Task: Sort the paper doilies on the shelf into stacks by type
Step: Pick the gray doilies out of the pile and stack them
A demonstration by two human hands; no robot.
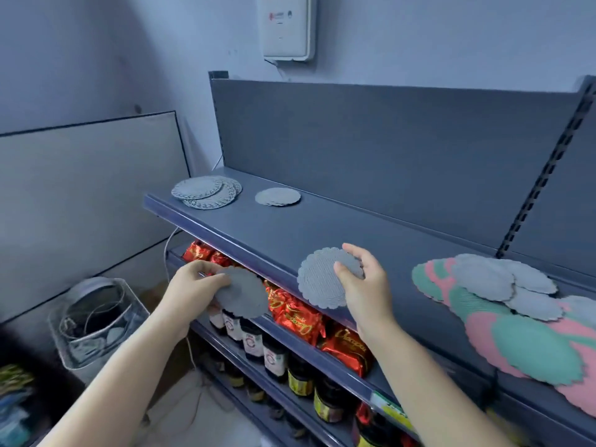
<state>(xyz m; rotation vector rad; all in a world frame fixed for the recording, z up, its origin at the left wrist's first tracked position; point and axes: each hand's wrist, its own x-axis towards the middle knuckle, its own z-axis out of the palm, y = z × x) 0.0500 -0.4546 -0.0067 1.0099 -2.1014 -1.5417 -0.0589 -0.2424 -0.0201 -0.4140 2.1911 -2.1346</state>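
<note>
My left hand [196,282] holds a plain grey scalloped doily [243,295] out in front of the shelf edge. My right hand [362,285] grips a ribbed grey scalloped doily [317,282] just above the grey shelf [338,227]. At the shelf's far left lies a fanned stack of lacy grey doilies [206,191], and beside it a small stack of scalloped grey doilies [278,197]. On the right sits a mixed heap: grey doilies [503,282] on top of pink and teal doilies [535,346].
Below the shelf, a lower shelf carries red foil snack packs [300,312] and dark jars [274,353]. A clear plastic bin [96,321] stands on the floor at the left. A white wall box [287,25] hangs above the shelf's back panel.
</note>
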